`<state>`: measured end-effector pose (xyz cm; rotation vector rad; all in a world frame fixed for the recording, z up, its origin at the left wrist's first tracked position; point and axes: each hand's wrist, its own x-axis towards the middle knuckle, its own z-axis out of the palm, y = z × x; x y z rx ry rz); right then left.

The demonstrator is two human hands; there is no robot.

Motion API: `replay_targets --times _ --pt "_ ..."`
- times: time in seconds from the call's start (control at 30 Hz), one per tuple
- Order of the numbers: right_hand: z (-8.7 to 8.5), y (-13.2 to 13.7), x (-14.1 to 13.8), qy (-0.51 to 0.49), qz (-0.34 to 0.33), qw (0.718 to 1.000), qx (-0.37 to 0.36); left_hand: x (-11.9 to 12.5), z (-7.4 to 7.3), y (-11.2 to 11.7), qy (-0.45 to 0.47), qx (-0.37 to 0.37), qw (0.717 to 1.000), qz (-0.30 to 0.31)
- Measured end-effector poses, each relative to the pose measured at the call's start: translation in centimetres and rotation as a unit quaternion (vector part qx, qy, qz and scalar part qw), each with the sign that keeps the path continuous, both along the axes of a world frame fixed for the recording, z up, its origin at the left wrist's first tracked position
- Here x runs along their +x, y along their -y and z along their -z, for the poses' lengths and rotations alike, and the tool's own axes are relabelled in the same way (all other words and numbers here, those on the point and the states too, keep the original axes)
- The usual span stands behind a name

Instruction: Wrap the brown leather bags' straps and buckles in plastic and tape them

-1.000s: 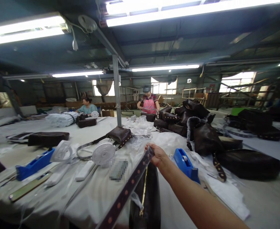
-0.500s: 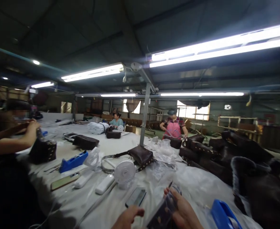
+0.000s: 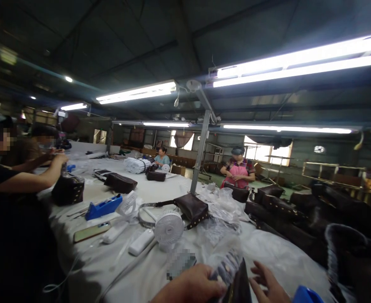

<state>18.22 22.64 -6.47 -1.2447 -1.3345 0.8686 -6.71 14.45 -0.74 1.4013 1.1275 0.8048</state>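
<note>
My left hand [image 3: 191, 286], cropped low, grips a blurred studded strap [image 3: 226, 267]; right hand [image 3: 269, 284] open, fingers spread. White-covered table [image 3: 109, 252]; dim tube-lit workshop.

Fan [image 3: 169, 227] on table [image 3: 116, 256], bag [image 3: 192, 207] behind it.

We find no readable text, no labels, brands or numbers on the counter [image 3: 116, 261], the blue tape dispenser [image 3: 103, 207], the white fan [image 3: 169, 227], all lettering too blurred.
</note>
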Motion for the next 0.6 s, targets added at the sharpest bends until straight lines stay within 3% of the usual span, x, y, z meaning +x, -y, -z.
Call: replay_targets --times 0.07,0.13,0.33,0.47,0.6 --pt "0.1 -1.3 0.5 0.123 0.013 0.985 0.118 0.8 -0.4 -0.9 0.023 -0.036 0.999 0.014" --pt "-0.2 -2.5 0.0 0.207 -0.005 0.963 0.172 1.9 -1.0 -1.7 0.054 -0.069 0.996 0.035" --pt "-2.0 -5.4 -1.5 0.283 -0.093 0.943 0.147 3.7 -5.6 -1.8 0.135 -0.104 0.983 0.066" --pt "-2.5 -6.2 -1.1 0.287 -0.095 0.946 0.12 4.0 -8.8 -1.6 0.176 -0.111 0.976 0.068" --pt "-1.7 -6.9 -0.8 0.288 -0.064 0.952 0.081 4.6 -11.1 -1.9 0.168 -0.087 0.98 0.065"
